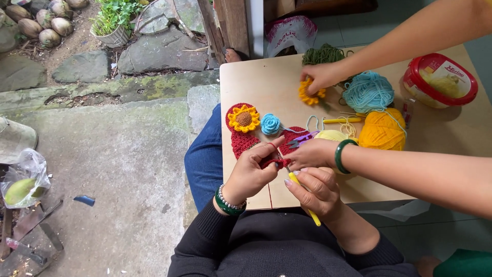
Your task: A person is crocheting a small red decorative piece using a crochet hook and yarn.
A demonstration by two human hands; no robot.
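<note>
Both hands work close together: left hand [251, 172] pinches small red crochet piece [274, 163], right hand [318, 190] grips yellow hook [303, 197]; finished sunflower [244, 118] lies on surface [266, 87], red piece seems barely begun

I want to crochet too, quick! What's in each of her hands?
Left hand: closed, pinching the red crochet piece.
Right hand: closed around the yellow crochet hook.

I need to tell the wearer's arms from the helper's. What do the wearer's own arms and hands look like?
Both arms wear black long sleeves pushed up the forearms. The left hand has a green bangle and a pale bead bracelet at the wrist; the right hand has pale painted nails and no jewellery.
</note>
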